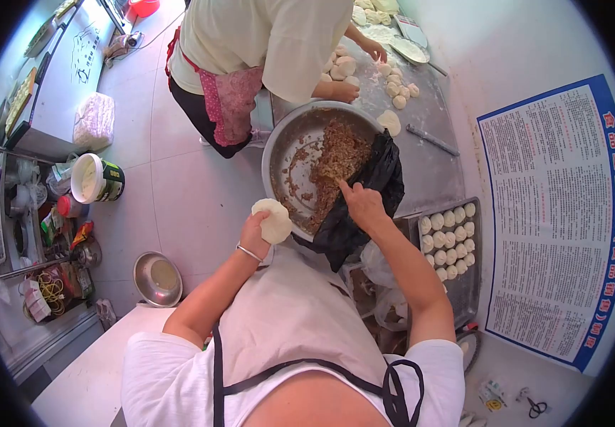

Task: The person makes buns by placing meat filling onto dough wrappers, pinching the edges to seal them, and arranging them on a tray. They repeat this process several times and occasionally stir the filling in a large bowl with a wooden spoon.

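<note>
A round, flat dough wrapper (pixel 276 222) lies in my left hand (pixel 254 233), whose fingers are closed on its edge near the basin's rim. My right hand (pixel 366 206) reaches over the big metal basin (pixel 273 153) with its fingers curled and the tips at the brown minced filling (pixel 343 153). Whatever it grips, if anything, is too small or hidden to name. The filling is heaped on the basin's right side, with smears on the bare bottom. A black plastic bag (pixel 386 171) drapes over the right rim, beside and under my right hand.
Another person (pixel 265 50) works at the floury metal table (pixel 428 174) among dough pieces (pixel 342 67). A rolling pin (pixel 432 140) lies there. On my right is a tray (pixel 472 295) of shaped buns (pixel 450 238). A bucket (pixel 88 178) and metal bowl (pixel 158 279) stand left.
</note>
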The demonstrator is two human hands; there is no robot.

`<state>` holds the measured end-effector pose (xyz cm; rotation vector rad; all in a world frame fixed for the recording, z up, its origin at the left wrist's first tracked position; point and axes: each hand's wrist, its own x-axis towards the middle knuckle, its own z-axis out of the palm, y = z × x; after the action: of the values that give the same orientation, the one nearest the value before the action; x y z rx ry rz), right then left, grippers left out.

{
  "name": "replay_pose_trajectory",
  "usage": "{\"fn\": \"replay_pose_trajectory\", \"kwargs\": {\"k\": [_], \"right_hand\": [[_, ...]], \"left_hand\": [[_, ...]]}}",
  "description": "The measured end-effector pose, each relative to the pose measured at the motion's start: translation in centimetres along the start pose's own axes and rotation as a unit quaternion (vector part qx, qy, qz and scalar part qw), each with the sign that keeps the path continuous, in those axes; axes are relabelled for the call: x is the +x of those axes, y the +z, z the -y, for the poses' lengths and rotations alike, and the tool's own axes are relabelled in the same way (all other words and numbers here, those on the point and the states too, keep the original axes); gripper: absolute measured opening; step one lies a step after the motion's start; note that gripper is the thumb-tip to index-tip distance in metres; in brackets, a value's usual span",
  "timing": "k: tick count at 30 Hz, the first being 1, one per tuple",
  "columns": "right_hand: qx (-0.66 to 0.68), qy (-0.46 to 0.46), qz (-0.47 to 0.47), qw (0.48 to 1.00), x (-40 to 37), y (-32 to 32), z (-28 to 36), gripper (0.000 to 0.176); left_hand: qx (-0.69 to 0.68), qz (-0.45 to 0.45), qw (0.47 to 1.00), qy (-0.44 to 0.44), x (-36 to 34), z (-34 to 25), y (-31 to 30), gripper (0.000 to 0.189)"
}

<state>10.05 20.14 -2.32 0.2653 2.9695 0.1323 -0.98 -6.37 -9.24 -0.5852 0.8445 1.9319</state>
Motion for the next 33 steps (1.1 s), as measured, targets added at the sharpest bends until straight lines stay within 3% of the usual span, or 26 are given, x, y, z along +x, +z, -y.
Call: {"fn": "replay_pose_trajectory", "kwargs": {"k": [3,6,9,12,13,15,17,19,21,23,24,26,27,29,33], "right_hand": [[0.035,-0.021,0.041,0.998,-2.2,-0.1,0.8,0.050],[0.060,0.004,0.130,0.990,-5.0,-0.4,2.6,0.047],[0.115,-0.007,0.150,0.982,-6.6,-1.6,2.9,0.039],[0.267,-0.050,0.059,0.961,-6.2,1.4,1.7,0.034],[0.379,0.020,0.115,0.918,-5.8,1.6,1.4,0.034],[0.577,0.156,0.217,0.772,-5.4,1.7,1.3,0.034],[0.643,0.225,0.239,0.692,-5.6,2.7,1.1,0.037],[0.622,0.209,0.192,0.729,-5.6,3.5,1.2,0.038],[0.497,0.102,0.068,0.859,-5.1,4.3,2.5,0.038],[0.380,0.080,0.075,0.918,-5.1,2.7,4.9,0.038],[0.318,0.066,0.077,0.943,-5.0,2.1,5.6,0.038],[0.399,0.033,0.021,0.916,-5.4,2.4,5.4,0.038],[0.436,0.017,-0.008,0.900,-5.6,2.5,5.2,0.038],[0.580,0.109,0.080,0.803,-5.9,3.1,4.9,0.036],[0.788,0.260,0.211,0.517,-5.9,3.8,3.5,0.038]], "left_hand": [[0.007,0.014,1.000,0.005,0.3,0.0,0.1,0.032],[0.019,0.019,1.000,0.007,0.5,-0.3,-0.2,0.033],[0.012,0.021,1.000,-0.007,0.4,-0.3,0.0,0.033],[0.011,0.030,0.999,-0.017,0.4,-0.4,0.0,0.033],[0.008,0.030,0.999,-0.019,0.4,-0.5,0.1,0.034],[-0.005,0.033,0.999,-0.026,0.1,-0.7,0.0,0.035],[-0.028,0.039,0.998,-0.033,0.1,-0.7,-0.2,0.036],[-0.040,0.001,0.999,-0.013,0.0,-0.8,-0.3,0.036],[-0.046,-0.022,0.999,-0.002,-0.2,-0.7,-0.6,0.036],[-0.047,-0.025,0.999,0.002,0.0,-0.6,-1.0,0.036],[-0.046,-0.013,0.999,0.006,0.4,-0.4,-1.2,0.036],[-0.043,0.006,0.999,0.012,0.9,0.0,-2.0,0.037],[-0.042,-0.001,0.999,0.010,0.7,-0.1,-1.8,0.037],[-0.042,-0.013,0.999,0.006,0.6,-0.1,-1.3,0.037],[-0.061,-0.006,0.998,0.024,0.5,-0.8,-1.0,0.037]]}}
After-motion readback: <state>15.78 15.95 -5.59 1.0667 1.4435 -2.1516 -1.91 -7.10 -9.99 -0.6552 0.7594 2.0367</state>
